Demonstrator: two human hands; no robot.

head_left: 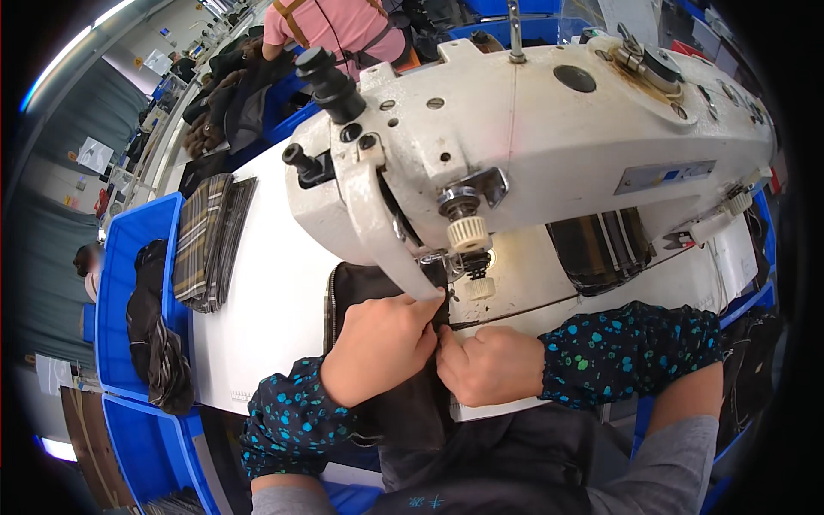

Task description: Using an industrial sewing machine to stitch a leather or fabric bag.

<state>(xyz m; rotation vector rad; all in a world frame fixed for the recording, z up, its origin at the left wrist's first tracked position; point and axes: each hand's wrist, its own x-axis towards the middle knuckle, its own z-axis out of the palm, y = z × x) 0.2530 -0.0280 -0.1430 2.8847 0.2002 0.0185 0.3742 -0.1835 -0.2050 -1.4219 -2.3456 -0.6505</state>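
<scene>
A dark fabric piece (360, 287) with a zipper along its left edge is spread on the white table (266, 318) beneath the sewing machine (532, 129), running under both hands. The left hand (382, 343) is laid curled upon it, pressing it flat. The right hand (489, 365), just beside, is closed, the fabric's edge being pinched near the presser foot (442, 273).

Dark sleeve covers (292, 421) with teal and blue spots on both forearms, elastic cuffs, grey sleeves (678, 468) above them.

One sewing machine (532, 129), two hands, left (378, 348), right (489, 365); two blue bins (120, 257), (154, 451); one dark fabric piece (360, 287).
</scene>
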